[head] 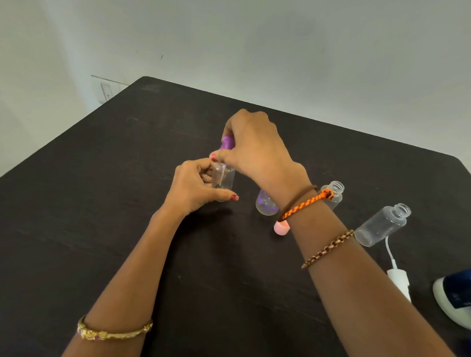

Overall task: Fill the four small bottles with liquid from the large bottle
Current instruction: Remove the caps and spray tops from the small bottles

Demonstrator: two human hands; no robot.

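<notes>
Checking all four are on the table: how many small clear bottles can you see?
4: one held in the left hand, one beside the right wrist, one behind the wrist, one farthest right.

The dark tabletop (120, 200) lies bare from 7 to 11 o'clock of the hands, giving a broad way in from the left and the far corner. Toward 3 to 5 o'clock the way is crowded: a purple-tinted small bottle (265, 205), a pink cap (281, 228), two uncapped clear bottles (335, 194) (380, 225), a white pump head with tube (398, 280), and the large bottle (458, 296) at the right edge. The right forearm (359, 278) crosses over this cluster.
</notes>
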